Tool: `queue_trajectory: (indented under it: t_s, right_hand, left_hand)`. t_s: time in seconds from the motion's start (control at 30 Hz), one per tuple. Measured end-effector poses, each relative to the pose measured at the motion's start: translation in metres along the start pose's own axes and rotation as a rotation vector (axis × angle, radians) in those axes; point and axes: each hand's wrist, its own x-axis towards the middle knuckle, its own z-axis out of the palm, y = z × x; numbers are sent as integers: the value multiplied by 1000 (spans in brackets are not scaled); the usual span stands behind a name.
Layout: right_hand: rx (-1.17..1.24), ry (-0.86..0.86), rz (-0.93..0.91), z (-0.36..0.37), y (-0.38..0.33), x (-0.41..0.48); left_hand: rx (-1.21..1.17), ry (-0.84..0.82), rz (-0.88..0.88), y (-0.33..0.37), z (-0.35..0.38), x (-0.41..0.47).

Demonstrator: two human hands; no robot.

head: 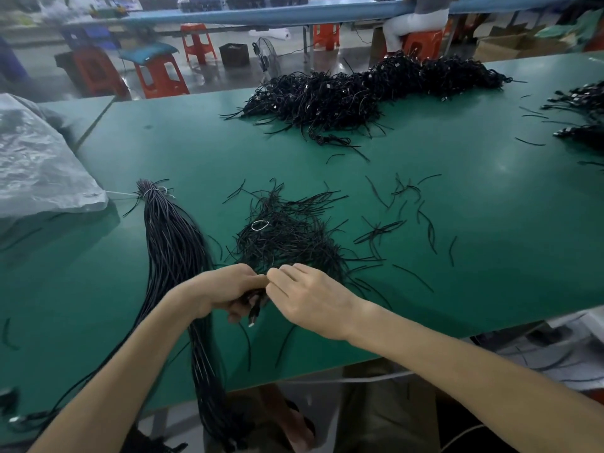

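Over the smooth green tabletop [457, 256], the left hand [228, 289] has its grip curled round a coiled black cable [253, 304], whose metal-tipped plug dangles below. The right hand [307, 295] has its grip pinching the coil beside the left thumb. Just behind lies a tangled heap of thin wire ties [284, 243].

Soft, even light over my bench, with a wide-angle bend at the borders.

The flat green table mat [196, 152] shows a pale sheen at far right. My left hand [228, 289] and right hand [310, 295] cast only faint shadows. The black plugged cord [253, 313] in my left grip looks soft. The long bundle of black cords [176, 243] smears with motion blur. The crumpled clear plastic sheet [39, 165] and orange plastic stools [160, 76] are hazy, and the table edges bow.
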Motion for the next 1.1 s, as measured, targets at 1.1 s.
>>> queue_trajectory:
  t_s: [1.1]
  right_hand:
    - [204, -169, 487, -3, 9, -20]
  left_hand:
    - [-177, 17, 388, -13, 30, -22]
